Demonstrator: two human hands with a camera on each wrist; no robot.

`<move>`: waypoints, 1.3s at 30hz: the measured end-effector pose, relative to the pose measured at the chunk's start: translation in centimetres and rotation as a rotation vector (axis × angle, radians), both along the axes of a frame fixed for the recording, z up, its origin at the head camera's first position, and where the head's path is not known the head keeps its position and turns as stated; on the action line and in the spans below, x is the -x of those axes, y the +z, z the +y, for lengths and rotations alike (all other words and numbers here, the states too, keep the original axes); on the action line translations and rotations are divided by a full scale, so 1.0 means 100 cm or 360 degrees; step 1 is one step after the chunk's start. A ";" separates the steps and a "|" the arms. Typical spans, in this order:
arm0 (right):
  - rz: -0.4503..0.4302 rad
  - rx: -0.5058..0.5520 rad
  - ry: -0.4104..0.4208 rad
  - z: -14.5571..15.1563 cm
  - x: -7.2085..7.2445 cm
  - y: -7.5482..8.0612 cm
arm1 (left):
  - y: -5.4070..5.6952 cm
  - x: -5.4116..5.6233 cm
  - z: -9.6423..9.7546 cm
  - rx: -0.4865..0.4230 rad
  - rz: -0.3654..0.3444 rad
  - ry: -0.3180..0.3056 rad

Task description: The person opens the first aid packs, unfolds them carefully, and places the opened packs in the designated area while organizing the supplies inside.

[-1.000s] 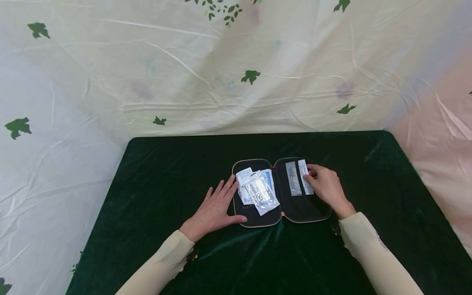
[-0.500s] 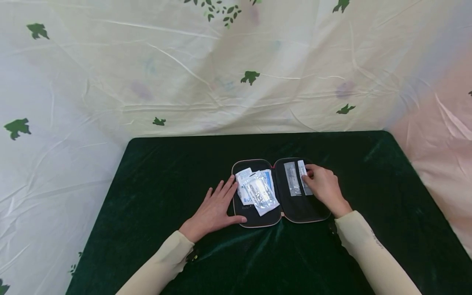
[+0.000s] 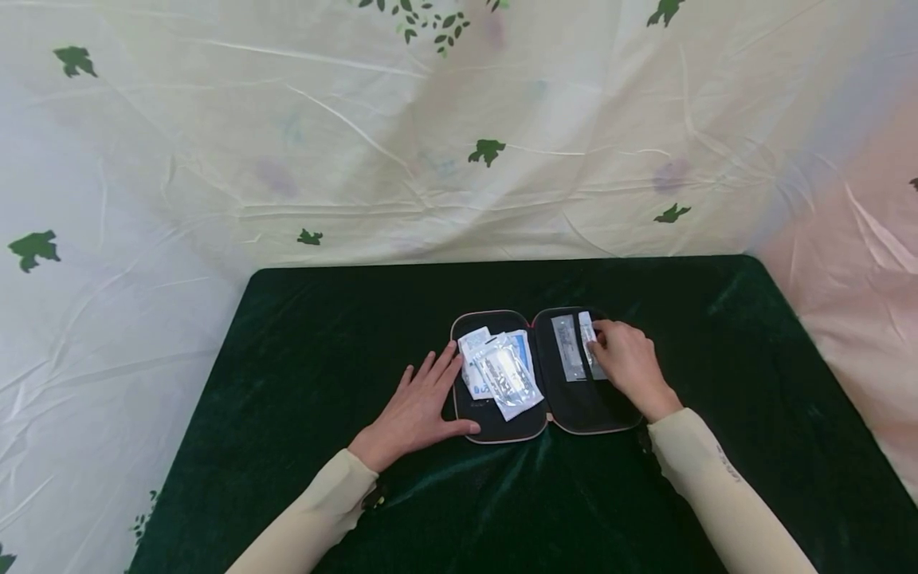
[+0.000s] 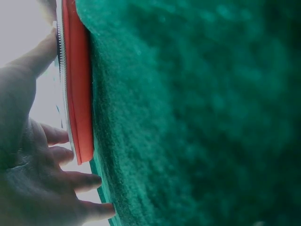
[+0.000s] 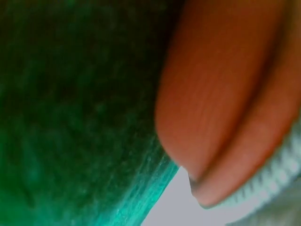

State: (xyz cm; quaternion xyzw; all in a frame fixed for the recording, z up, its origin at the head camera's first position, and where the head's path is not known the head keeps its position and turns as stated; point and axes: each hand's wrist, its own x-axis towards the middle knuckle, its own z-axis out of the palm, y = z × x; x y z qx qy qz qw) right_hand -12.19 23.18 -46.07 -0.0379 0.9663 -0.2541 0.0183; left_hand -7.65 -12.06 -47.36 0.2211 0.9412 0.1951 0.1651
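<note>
A zip case (image 3: 602,410) lies unfolded on the table, black inside and orange-red outside in both wrist views. My left hand (image 3: 416,402) is spread with straight fingers at its left edge, the thumb over the near rim. Several white, blue and silver packets (image 3: 511,379) lie loose in the left half. In the right half, a clear-and-white packet (image 3: 568,351) and a narrow white packet (image 3: 586,328) sit side by side at a black elastic strap (image 3: 582,349). My right hand (image 3: 633,363) pinches the narrow packet's right edge; its fingers hide part of it.
Dark green velvet cloth (image 3: 344,319) covers the table. Pale fabric (image 3: 588,119) printed with green leaves hangs behind the table and along both sides.
My right hand has slid slightly left with the narrow packet, and the packet beside it has shifted left a little too. My left hand has stayed in place.
</note>
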 end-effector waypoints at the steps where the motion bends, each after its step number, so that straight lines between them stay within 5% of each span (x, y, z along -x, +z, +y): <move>1: -0.0005 0.0010 0.0003 0.000 0.000 0.000 | 0.000 0.000 0.000 0.0000 0.0000 -0.0001; 14: -0.0135 0.0163 -0.0008 -0.002 -0.001 0.003 | -0.001 -0.001 -0.001 -0.0008 0.0000 0.0002; 32: -0.0142 0.0274 -0.0061 -0.005 -0.001 -0.001 | -0.002 -0.001 0.000 -0.0003 0.0021 0.0000; 39: -0.0121 0.0437 -0.0042 -0.005 -0.001 -0.005 | -0.002 -0.001 -0.001 -0.0007 0.0023 -0.0008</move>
